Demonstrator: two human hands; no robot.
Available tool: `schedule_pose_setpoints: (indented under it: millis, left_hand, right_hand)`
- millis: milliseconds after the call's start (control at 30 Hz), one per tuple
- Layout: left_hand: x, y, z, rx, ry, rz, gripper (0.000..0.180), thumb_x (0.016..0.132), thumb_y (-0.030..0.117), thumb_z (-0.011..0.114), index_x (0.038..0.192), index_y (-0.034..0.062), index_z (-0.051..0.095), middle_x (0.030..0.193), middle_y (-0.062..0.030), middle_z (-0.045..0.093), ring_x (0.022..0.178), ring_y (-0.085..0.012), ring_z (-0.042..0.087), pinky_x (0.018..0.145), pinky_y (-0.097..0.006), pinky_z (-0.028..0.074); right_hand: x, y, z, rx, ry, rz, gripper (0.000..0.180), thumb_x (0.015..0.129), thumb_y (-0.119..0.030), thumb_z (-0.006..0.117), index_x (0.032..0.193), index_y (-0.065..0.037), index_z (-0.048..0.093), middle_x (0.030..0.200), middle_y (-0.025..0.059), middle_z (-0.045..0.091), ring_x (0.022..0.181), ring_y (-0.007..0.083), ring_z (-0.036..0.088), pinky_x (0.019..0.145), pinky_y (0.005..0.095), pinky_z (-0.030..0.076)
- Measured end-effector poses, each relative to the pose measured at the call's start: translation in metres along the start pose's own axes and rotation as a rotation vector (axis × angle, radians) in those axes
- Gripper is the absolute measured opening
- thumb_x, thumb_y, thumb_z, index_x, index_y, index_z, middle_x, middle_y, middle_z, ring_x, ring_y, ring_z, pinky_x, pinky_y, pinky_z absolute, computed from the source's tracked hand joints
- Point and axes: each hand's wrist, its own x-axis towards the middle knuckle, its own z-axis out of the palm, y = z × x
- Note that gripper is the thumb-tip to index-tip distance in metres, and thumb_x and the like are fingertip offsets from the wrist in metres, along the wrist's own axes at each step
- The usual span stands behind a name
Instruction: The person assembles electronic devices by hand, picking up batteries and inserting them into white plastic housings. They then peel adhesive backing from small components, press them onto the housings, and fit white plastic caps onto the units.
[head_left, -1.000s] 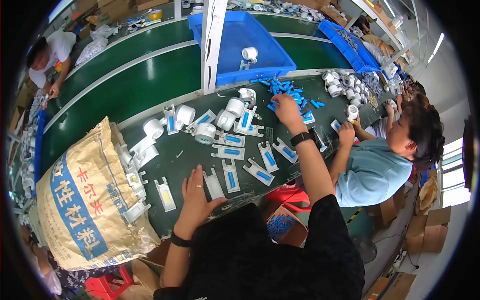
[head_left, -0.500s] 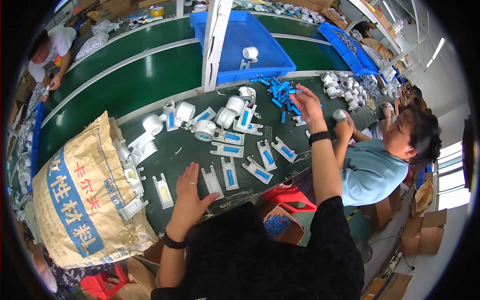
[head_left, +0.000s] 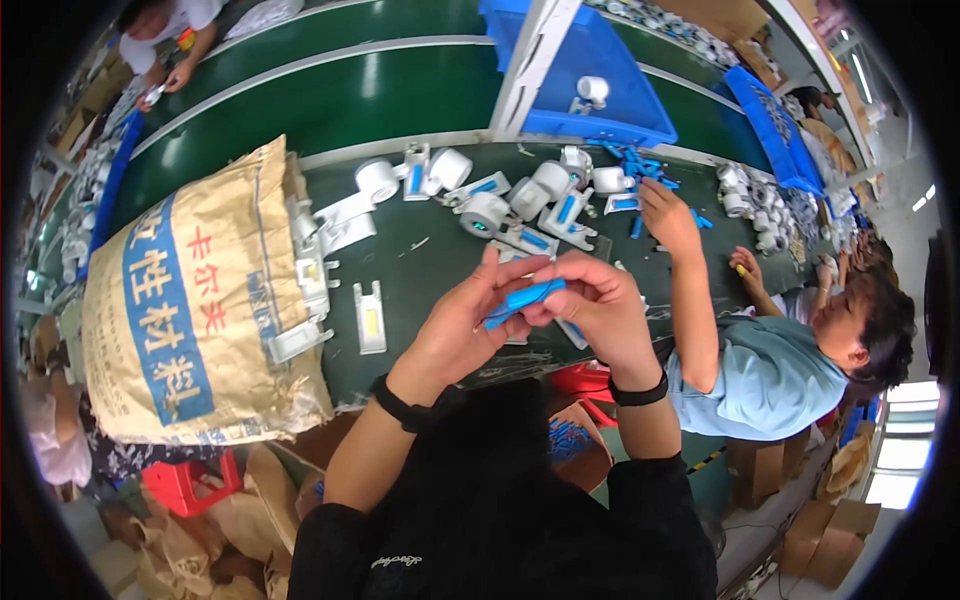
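Observation:
Both my hands meet over the near edge of the bench, holding blue cylindrical batteries (head_left: 535,293). My right hand (head_left: 605,305) pinches the right end of one between thumb and fingers. Fingers of my left hand (head_left: 460,320) are curled around the left side, where another blue piece shows; how many there are is hard to tell. Behind my hands, white plastic housings with blue batteries fitted (head_left: 535,240) lie on the bench, some with round white heads attached (head_left: 485,213). One pale housing with a yellowish strip (head_left: 371,318) lies left of my left hand.
A large paper sack (head_left: 240,330) stands at the left, white parts beside it. A co-worker's hand (head_left: 668,215) reaches to the loose blue battery pile (head_left: 640,160). Behind are a white post (head_left: 535,70), a blue tray (head_left: 560,122) and a green conveyor (head_left: 400,95).
My right hand has come back from the battery pile to the middle. My left hand has risen off the bench to meet it. The co-worker's arm now reaches to the pile.

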Motion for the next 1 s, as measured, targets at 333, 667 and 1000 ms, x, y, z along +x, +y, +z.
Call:
schedule_pose_setpoints:
  millis: [333,667,1000]
  left_hand:
    - [-0.046,0.011,-0.046,0.076,0.395,0.736,0.017,0.110,0.022,0.052,0.111,0.0069,0.061,0.102,-0.0045,0.061,0.083,-0.0121,0.053,0.078,-0.028,0.045]
    - [-0.064,-0.040,-0.052,0.604,0.411,0.480,0.023,0.093,0.008,0.076,0.116,0.0038,0.074,0.097,0.0015,0.065,0.090,-0.0076,0.058,0.077,-0.021,0.046]
    - [-0.080,-0.016,-0.059,1.217,0.419,0.595,0.045,0.095,0.012,0.073,0.139,0.0104,0.063,0.086,-0.0079,0.062,0.076,-0.0186,0.060,0.070,-0.032,0.049]
  right_hand:
    - [-0.003,0.038,0.020,0.032,0.237,0.224,0.019,0.101,-0.012,0.066,0.114,0.002,0.066,0.094,0.0107,0.073,0.075,0.0171,0.073,0.064,0.0265,0.061]
    - [-0.042,0.078,0.083,-0.087,0.185,-0.078,0.027,0.094,0.012,0.064,0.118,0.001,0.060,0.127,0.0114,0.062,0.118,0.0177,0.063,0.097,0.0308,0.053]
    - [-0.047,0.066,0.072,-0.777,0.353,-0.079,0.027,0.089,-0.004,0.077,0.115,0.000,0.071,0.101,0.0096,0.071,0.090,0.0173,0.069,0.080,0.0295,0.054]
